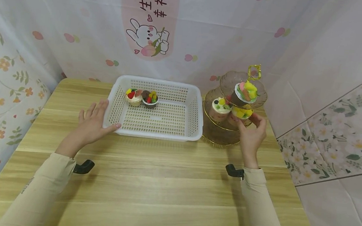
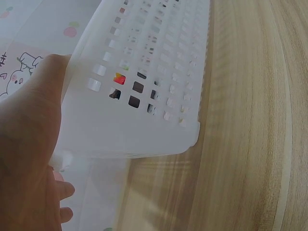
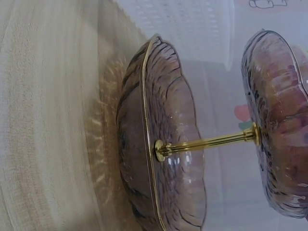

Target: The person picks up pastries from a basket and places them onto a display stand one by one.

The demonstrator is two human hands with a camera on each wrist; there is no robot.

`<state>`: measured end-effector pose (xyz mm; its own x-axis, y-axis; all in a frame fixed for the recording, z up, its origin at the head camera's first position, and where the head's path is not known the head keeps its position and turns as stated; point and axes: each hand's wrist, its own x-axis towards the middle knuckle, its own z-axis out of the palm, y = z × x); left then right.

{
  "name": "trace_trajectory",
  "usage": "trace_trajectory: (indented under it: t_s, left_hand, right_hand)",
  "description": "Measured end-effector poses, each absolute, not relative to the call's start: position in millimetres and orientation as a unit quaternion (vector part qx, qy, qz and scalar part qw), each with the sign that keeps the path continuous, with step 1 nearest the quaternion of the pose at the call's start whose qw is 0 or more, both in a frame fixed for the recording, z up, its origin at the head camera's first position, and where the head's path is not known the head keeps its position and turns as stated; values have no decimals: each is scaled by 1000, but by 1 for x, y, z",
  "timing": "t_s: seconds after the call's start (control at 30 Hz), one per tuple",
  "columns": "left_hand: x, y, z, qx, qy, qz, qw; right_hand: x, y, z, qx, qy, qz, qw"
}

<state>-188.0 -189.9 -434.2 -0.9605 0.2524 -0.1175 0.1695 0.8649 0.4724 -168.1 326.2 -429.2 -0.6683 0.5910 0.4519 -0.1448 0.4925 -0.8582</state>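
Observation:
My left hand (image 1: 92,125) lies against the front left corner of a white plastic basket (image 1: 153,135), its fingers fairly straight and its thumb on the front rim. Inside, at the back left, stand a pale dessert cup (image 1: 134,98) and a dark dessert cup (image 1: 150,100) topped with fruit. On the middle tier of a tiered stand (image 1: 218,137), my right hand (image 1: 253,134) pinches a yellow-topped dessert cup (image 1: 242,113) between thumb and fingers. Beside it sits a cream-topped dessert cup (image 1: 220,110). The top tier bears a dark dessert cup (image 1: 245,94). The right wrist view shows no hand.
The wooden table (image 1: 149,185) runs up to a printed curtain (image 1: 193,36) at the back. A gold handle (image 1: 254,72) rises from the stand's top. In the right wrist view, a gold post (image 3: 207,143) joins the translucent tiers. The stand is just right of the basket.

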Motion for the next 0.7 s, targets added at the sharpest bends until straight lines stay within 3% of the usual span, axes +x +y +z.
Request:
trace_trajectory:
  t_s: [0.4,0.53,0.7]
  left_hand:
    - [-189,-191,-435,108,961,237,89]
    - [-190,-192,-436,108,960,241,90]
    - [-190,-192,-435,107,960,242,92]
  right_hand:
    - [-156,327,-417,-130,-750,543,354]
    - [-142,322,-410,-123,-723,572,369]
    - [-117,290,-406,-48,-717,585,377]
